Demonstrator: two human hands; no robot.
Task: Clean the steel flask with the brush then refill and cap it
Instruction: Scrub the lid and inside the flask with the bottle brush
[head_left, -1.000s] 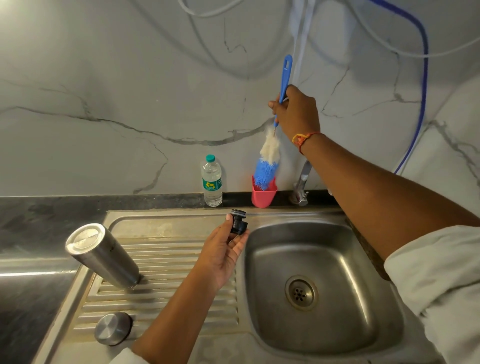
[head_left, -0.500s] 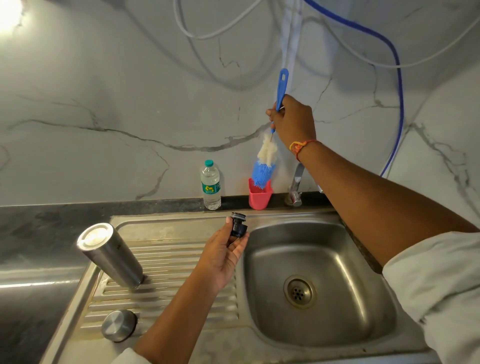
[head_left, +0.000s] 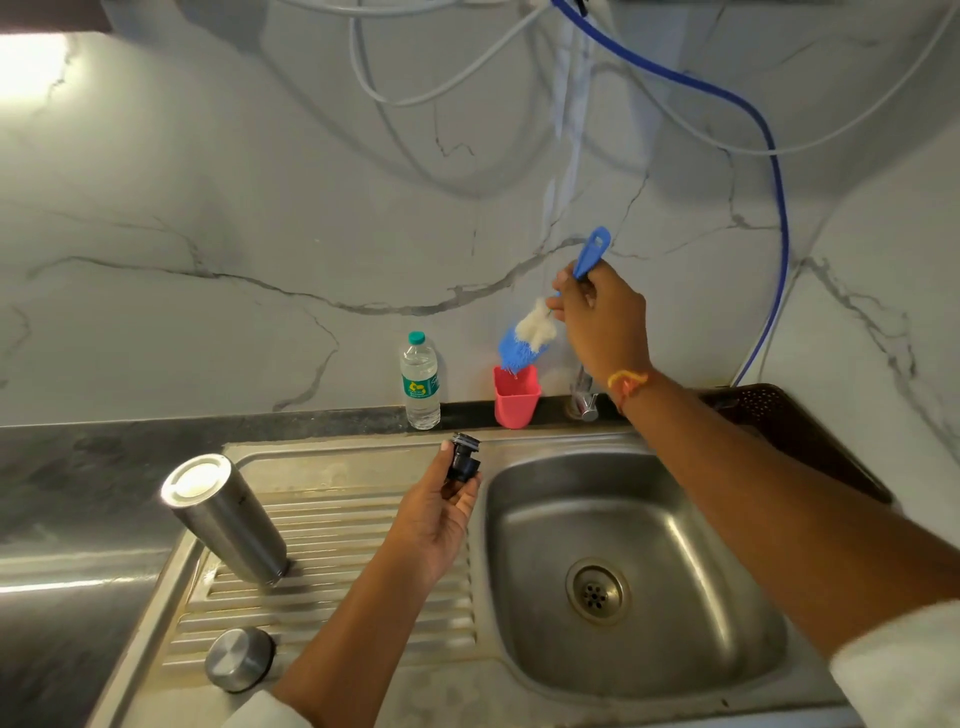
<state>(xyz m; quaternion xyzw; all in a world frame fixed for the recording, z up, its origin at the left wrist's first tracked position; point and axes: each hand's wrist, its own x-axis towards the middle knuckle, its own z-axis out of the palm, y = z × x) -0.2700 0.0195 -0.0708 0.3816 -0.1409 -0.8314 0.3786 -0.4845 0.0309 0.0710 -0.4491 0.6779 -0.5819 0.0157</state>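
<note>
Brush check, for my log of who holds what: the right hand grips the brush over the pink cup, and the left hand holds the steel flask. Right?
No: the head view shows the left hand holding a small black stopper, not the steel flask, which stands unheld on the drainboard. The right hand does grip the brush over the pink cup.
</note>
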